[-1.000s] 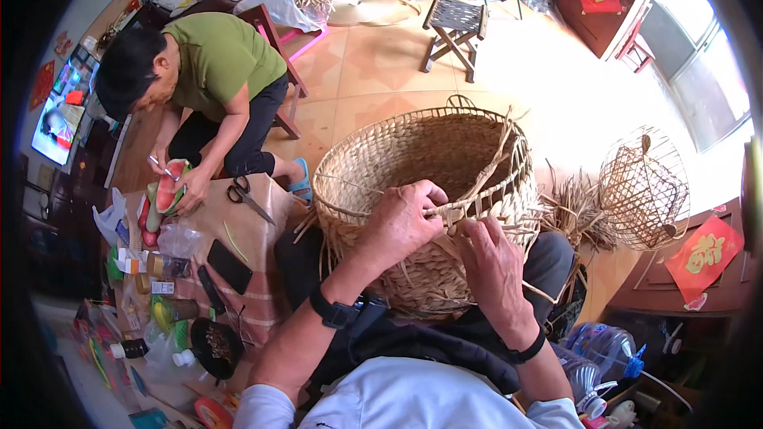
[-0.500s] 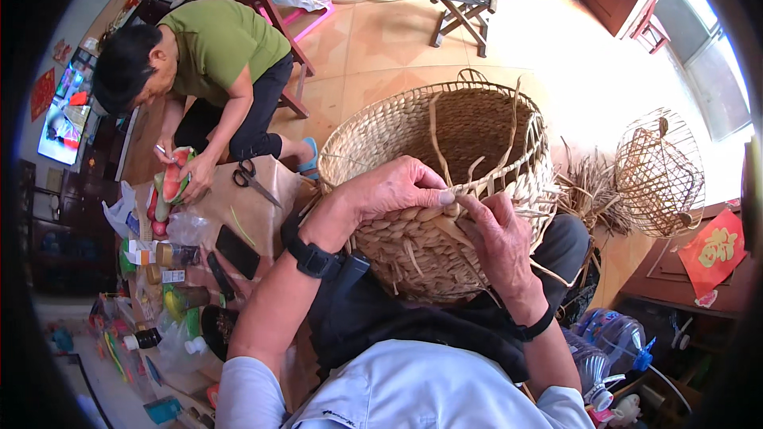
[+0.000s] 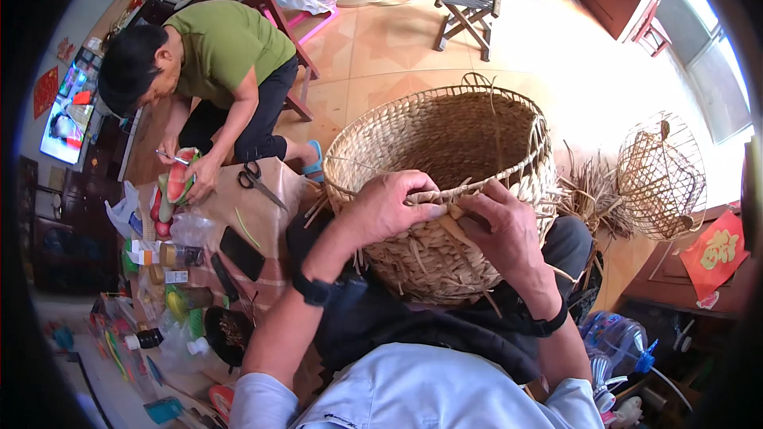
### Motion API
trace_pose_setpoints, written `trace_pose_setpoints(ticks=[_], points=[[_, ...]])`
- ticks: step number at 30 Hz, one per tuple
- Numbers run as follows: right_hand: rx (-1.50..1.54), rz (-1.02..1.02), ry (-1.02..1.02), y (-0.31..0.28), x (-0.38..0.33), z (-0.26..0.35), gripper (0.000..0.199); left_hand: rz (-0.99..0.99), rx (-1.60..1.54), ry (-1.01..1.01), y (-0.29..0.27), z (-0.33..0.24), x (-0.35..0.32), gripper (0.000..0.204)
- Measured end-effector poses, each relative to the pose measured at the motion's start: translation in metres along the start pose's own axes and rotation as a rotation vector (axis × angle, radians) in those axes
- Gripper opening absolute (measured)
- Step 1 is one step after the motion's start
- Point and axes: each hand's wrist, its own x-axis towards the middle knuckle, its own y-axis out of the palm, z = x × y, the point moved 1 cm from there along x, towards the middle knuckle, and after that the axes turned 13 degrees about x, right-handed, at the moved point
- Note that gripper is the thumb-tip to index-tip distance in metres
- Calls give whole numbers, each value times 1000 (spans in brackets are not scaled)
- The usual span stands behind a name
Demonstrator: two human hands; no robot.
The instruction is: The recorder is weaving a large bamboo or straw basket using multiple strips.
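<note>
A round basket (image 3: 425,266) of braided straw rests tilted on my lap, its wide mouth facing up and away. At its near rim, my left hand (image 3: 389,206) is closed, thumb and fingers pinching a piece of straw strand at the edge. Close beside it, my right hand (image 3: 505,226) is bent over the rim, its fingers closed on a flat straw strand (image 3: 455,229) that runs down the outer wall. Loose strand ends stick out below. The fingertips of both hands nearly meet.
On the left, a person in a green shirt (image 3: 230,40) cuts a watermelon slice (image 3: 184,171) at a covered table. Scissors (image 3: 258,183), a phone (image 3: 241,253) and jars lie there. A straw bundle (image 3: 592,195) and wire basket (image 3: 661,179) stand right; a folding stool (image 3: 469,4) is beyond.
The basket's mouth has tipped slightly, and the upright strands inside it have mostly dropped from view. Both my hands have shifted a little lower along the rim, still pinching straw.
</note>
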Motion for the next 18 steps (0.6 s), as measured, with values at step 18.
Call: trace_pose_setpoints(ticks=[18], points=[[-255, 73, 23, 28, 4, 53, 20, -428, 226, 117, 26, 15, -2, 22]])
